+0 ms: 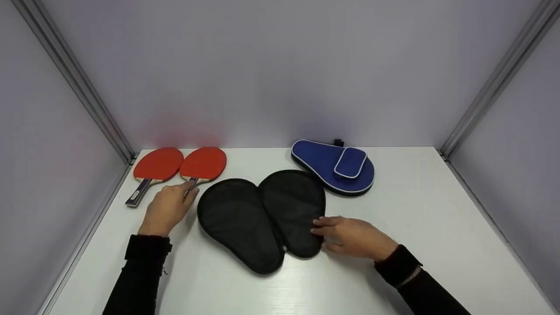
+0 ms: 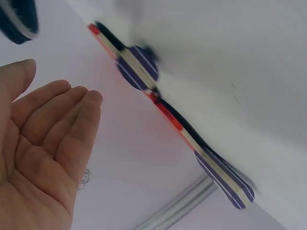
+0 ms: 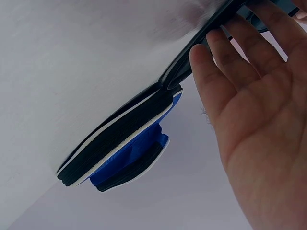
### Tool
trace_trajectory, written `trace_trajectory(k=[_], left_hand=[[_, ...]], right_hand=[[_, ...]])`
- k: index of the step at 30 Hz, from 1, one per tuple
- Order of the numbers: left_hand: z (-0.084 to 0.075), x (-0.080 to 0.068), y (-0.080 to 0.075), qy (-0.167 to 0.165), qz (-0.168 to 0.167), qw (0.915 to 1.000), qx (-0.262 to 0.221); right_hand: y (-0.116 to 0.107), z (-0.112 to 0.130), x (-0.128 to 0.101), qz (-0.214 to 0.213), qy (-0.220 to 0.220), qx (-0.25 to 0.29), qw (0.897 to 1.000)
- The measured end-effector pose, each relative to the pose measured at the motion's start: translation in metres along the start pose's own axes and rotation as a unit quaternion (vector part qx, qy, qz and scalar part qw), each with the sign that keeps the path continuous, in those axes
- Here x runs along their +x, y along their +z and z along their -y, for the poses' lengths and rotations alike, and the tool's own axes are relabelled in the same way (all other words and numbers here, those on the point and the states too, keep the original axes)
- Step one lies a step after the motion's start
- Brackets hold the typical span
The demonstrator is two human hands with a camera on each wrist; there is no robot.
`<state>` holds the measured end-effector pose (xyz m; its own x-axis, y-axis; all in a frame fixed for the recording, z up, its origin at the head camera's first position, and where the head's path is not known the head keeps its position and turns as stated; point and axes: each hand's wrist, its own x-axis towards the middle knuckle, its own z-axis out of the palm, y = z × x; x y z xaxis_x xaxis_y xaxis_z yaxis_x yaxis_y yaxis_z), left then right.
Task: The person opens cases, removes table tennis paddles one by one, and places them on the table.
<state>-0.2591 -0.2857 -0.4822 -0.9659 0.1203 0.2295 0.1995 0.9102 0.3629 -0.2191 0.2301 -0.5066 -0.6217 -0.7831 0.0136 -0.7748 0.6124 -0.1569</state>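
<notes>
Black case point(image 1: 262, 218) lies unzipped mid-surface under the right hand's point(image 1: 354, 238) relaxed fingers; the left hand point(image 1: 168, 208), fingers straight, reaches the nearer red paddle point(image 1: 203, 164) and should grasp its handle firmly.

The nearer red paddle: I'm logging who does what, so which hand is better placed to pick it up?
Left, probably. The left hand is already at the paddle's handle, while the right hand rests on the open black case.
</notes>
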Motion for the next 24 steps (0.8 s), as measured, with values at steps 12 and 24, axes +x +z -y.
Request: trace_trajectory(k=[12,24], left_hand=[[-0.032,-0.003,-0.006,-0.023,0.074,0.9960,-0.046],[-0.045,-0.005,-0.014,-0.007,0.059,0.9964,-0.061]], right_hand=[[0.001,0.000,0.001,-0.006,-0.009,-0.004,1.000],[0.002,-0.001,0.001,0.006,0.003,-0.004,1.000]])
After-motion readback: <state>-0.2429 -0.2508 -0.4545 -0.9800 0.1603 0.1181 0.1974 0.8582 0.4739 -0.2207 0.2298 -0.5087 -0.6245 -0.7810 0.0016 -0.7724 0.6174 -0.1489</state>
